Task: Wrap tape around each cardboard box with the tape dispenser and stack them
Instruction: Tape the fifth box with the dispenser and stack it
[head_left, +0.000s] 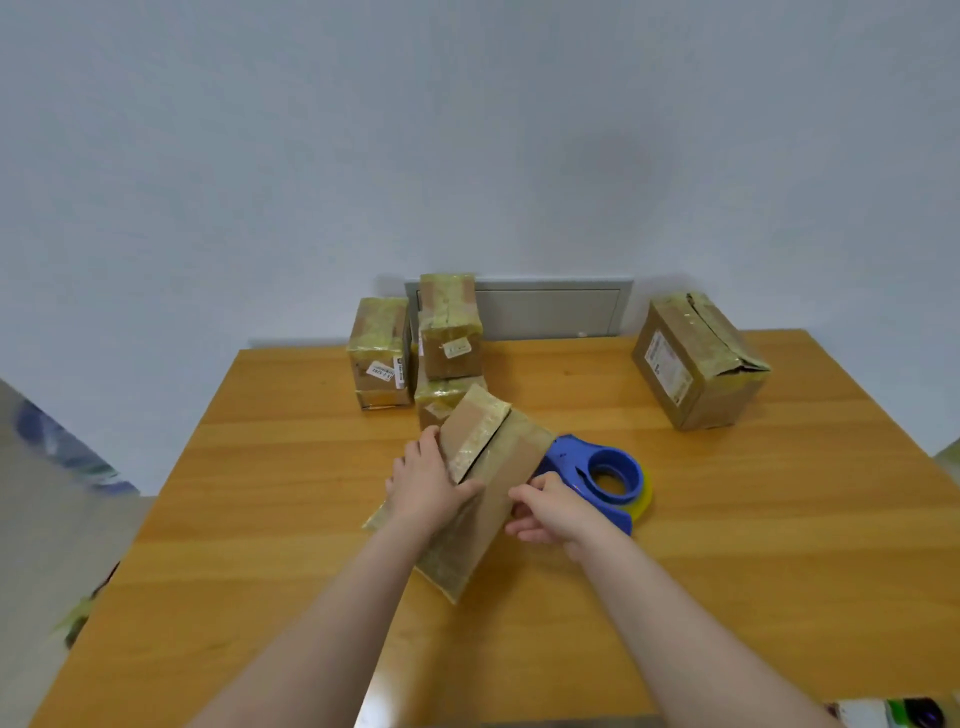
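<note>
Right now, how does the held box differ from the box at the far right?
The held box is gripped by the left hand; the right box stands alone, untouched. The held box is slimmer; the right box is bulkier. The right box shows a label; the held box shows none. Both are taped brown cardboard.

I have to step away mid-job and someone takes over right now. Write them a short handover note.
Left hand grips the brown cardboard box with a raised flap at the centre of the wooden table.
Right hand lies between that box and the blue tape dispenser; whether it holds anything is unclear.
Done: at the back left, a stack of two taped boxes with a third taped box beside it.
Left: tape the held box and stack it; the larger box with a torn top, back right, stands apart, unstacked.
</note>
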